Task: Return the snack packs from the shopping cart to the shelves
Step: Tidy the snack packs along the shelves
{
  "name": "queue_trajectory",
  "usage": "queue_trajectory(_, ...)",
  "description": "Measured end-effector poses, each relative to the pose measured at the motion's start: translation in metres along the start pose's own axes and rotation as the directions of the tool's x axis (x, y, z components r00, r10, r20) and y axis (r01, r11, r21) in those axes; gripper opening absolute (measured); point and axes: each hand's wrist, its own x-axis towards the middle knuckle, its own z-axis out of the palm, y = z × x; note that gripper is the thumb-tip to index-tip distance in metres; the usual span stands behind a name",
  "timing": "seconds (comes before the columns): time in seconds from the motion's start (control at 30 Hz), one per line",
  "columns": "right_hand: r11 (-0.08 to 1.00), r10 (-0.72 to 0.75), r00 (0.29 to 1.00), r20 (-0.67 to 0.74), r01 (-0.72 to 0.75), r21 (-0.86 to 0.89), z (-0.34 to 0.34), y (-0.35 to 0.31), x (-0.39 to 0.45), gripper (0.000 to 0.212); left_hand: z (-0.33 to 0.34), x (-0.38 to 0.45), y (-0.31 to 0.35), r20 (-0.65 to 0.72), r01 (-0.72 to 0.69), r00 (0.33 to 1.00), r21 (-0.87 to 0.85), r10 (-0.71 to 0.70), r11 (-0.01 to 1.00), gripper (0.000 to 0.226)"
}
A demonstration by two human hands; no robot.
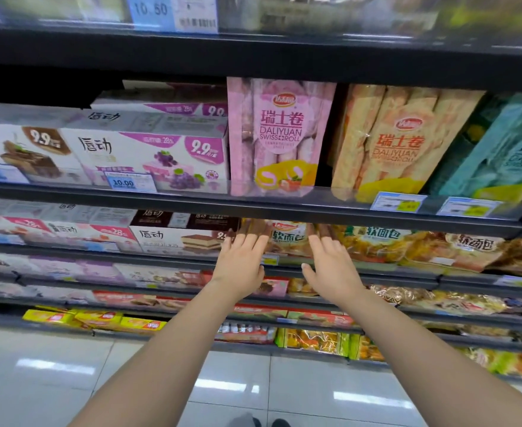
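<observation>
Pressing bread pack [287, 241] into shelf [253, 211] with left hand [241, 266] and right hand [333, 272], fingers [258, 246] straight, gripping nothing; could slide out if released crooked.

The shelf edge [253, 211] hides both hands' fingers [255, 241]; the top shelf's goods [346, 13] are blurred.

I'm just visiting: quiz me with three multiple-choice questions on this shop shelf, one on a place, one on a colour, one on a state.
1. Where do both hands reach?
A. top shelf
B. the shelf under the Swiss rolls
C. the floor

2. What colour is the Swiss roll pack directly above the hands?
A. pink
B. black
C. blue

3. How are the fingers?
A. clenched
B. straight
C. pinching a tag

Key:
1 B, the left hand and right hand press a soft bread pack there.
2 A, the pink pack.
3 B, the fingers lie straight on it.
</observation>
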Motion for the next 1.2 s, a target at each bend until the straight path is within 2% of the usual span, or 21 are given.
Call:
queue_trajectory(0.23,0.998,0.015,0.998,0.063,-0.011,-0.068,-0.009,-0.002,0.0,0.053,0.001,0.003,-0.009,0.026,-0.033,0.999,0.011,0.033,0.999,0.061)
queue_trajectory(0.37,0.997,0.002,0.999,0.042,0.002,-0.08,-0.016,0.001,-0.012,0.061,-0.004,-0.004,-0.008,-0.091,-0.081,0.993,-0.056,0.075,0.995,0.06)
queue_trajectory(0.47,1.0,0.019,1.0,0.003,-0.019,-0.025,-0.024,0.005,-0.032,0.068,-0.012,-0.014,-0.006,-0.154,-0.192,0.973,-0.136,0.171,0.972,0.06)
queue_trajectory(0.63,0.999,0.04,0.992,-0.116,-0.036,0.036,-0.046,0.022,-0.078,0.063,-0.034,-0.02,0.016,-0.302,-0.389,0.896,-0.175,0.327,0.905,0.054)
queue_trajectory(0.77,0.995,0.095,0.972,-0.214,-0.091,0.027,-0.071,0.044,-0.107,0.063,-0.06,-0.019,0.053,-0.422,-0.523,0.803,-0.162,0.42,0.837,0.055)
queue_trajectory(0.87,0.992,0.126,0.953,-0.275,-0.125,0.021,-0.094,0.067,-0.12,0.065,-0.079,-0.013,0.085,-0.46,-0.593,0.749,-0.144,0.477,0.792,0.053)
queue_trajectory(1.03,0.983,0.18,0.908,-0.377,-0.18,0.037,-0.131,0.112,-0.127,0.065,-0.107,0.01,0.139,-0.512,-0.661,0.673,-0.09,0.534,0.745,0.056)
queue_trajectory(1.2,0.986,0.154,0.883,-0.443,-0.166,0.011,-0.168,0.16,-0.115,0.067,-0.132,0.034,0.194,-0.555,-0.613,0.67,-0.04,0.492,0.789,0.062)
